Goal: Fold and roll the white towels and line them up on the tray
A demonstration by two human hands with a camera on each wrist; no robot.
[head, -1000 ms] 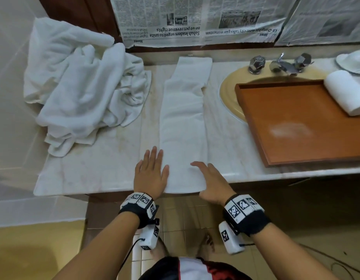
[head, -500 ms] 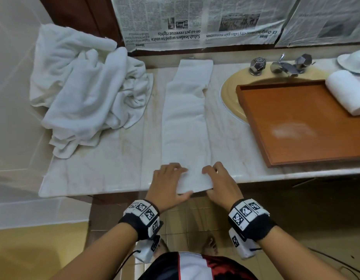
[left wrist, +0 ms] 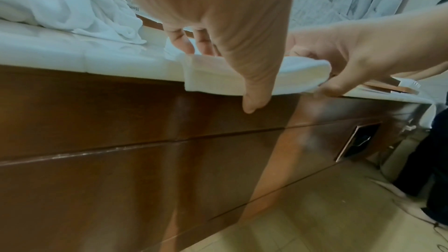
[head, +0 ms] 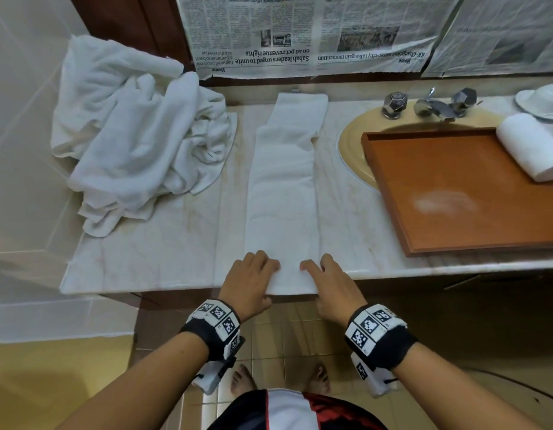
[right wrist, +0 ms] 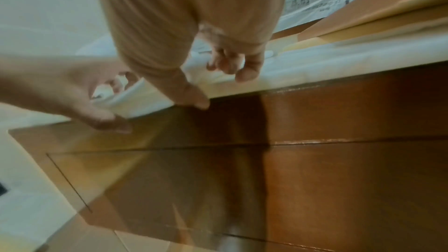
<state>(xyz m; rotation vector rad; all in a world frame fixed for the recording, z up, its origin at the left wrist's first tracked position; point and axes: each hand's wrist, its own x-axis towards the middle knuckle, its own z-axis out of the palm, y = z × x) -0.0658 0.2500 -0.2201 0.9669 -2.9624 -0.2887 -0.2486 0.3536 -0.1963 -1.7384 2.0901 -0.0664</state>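
Both hands grasp the near end of the folded towel at the tabletop edge.

We observe the folded towel [head: 283,193] lying as a long strip from the far wall to the near edge of the tabletop [head: 144,259]. Our left hand [head: 251,282] pinches its near left corner, fingers curled on top and thumb below; our right hand [head: 331,285] grasps the near right corner the same way, so each grip is clenched on the towel. A heap of loose towels [head: 138,135] lies far left. The tray [head: 455,193] sits right, over the sink [head: 351,153], with one rolled towel [head: 531,147] at its far right corner.
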